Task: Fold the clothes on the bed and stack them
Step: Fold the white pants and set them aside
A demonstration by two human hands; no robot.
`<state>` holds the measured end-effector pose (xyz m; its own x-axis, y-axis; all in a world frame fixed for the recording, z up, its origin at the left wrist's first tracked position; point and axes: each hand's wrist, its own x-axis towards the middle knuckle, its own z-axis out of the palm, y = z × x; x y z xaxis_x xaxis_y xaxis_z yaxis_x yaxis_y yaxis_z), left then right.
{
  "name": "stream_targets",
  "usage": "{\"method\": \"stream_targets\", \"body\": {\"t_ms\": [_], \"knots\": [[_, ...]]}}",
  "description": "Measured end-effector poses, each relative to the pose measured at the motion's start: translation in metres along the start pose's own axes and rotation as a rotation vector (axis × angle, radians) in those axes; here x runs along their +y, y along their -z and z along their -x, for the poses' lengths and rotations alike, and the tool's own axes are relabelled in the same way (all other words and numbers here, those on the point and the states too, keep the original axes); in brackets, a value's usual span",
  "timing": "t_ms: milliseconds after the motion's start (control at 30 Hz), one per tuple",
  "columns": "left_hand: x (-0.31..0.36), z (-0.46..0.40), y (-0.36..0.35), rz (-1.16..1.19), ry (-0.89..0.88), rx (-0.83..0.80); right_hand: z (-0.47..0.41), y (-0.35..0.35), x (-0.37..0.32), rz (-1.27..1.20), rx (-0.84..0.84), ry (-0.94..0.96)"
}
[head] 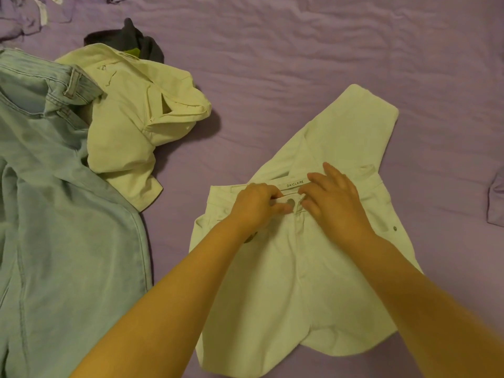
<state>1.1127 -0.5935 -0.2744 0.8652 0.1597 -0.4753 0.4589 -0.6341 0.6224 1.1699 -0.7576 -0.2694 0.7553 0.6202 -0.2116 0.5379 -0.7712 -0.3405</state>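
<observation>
White trousers [294,282] lie spread on the purple bed sheet [300,64], waistband away from me, one leg folded back toward the upper right. A label reading DAICLAIRE shows inside the waistband. My left hand [257,207] pinches the waistband just left of the metal button [291,202]. My right hand [334,199] pinches the waistband flap on the button's right side, fingers curled over the edge. Both hands meet at the fly.
Light blue jeans [54,200] cover the left side of the bed. A crumpled pale yellow garment [131,126] lies beside them, with a dark grey garment [136,39] behind it. Purple cloth bunches at the top left and the right edge.
</observation>
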Motion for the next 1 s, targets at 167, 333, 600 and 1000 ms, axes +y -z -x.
{"method": "stream_targets", "body": {"t_ms": [167,333,600,1000], "knots": [[0.01,0.008,0.006,0.319,0.12,-0.027,0.003,0.009,-0.008,-0.142,0.144,0.087],[0.03,0.014,0.013,0.498,0.23,-0.06,0.01,0.018,-0.014,-0.147,0.109,0.137],[0.041,0.024,0.017,0.685,0.256,-0.077,0.02,0.028,-0.011,-0.221,0.059,0.053],[0.054,0.044,0.015,0.669,0.011,-0.159,0.02,0.064,0.001,-0.601,-0.076,-0.162]]}}
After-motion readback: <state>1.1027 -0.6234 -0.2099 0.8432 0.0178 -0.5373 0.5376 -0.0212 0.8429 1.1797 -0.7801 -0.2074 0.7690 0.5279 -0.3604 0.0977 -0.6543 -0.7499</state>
